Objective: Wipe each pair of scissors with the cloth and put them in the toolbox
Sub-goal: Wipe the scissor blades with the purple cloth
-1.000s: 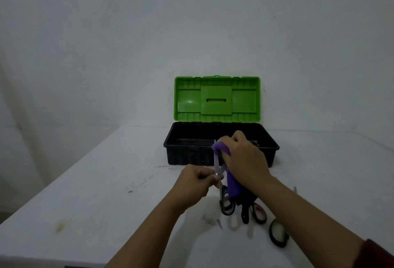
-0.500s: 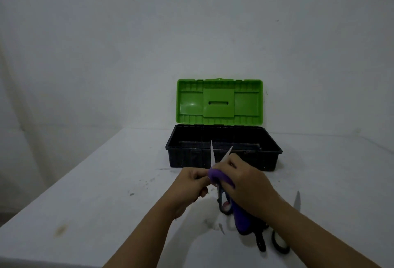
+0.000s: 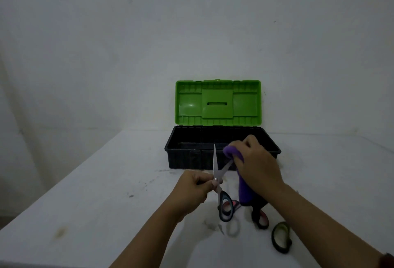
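Left hand [image 3: 197, 187] holds open scissors [image 3: 217, 173] near the toolbox [image 3: 185, 159] rim, apparently clear.

Dim, flat, greenish-grey light, soft faint shadows under the arms on the bench [image 3: 85, 193], darker corners, wide-angle bending at edges, slightly soft detail

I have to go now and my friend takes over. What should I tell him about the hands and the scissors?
Left hand: pinching the open scissors near the pivot, blades pointing up.
Right hand: gripping the purple cloth, wiping the right blade.
Toolbox: at the back of the white table, green lid up; no scissors visible inside.
Other handles lie on the table: red-lined ones under the cloth, a green-lined loop at the right.
Left: finish this wipe, box the pair, then do the others.
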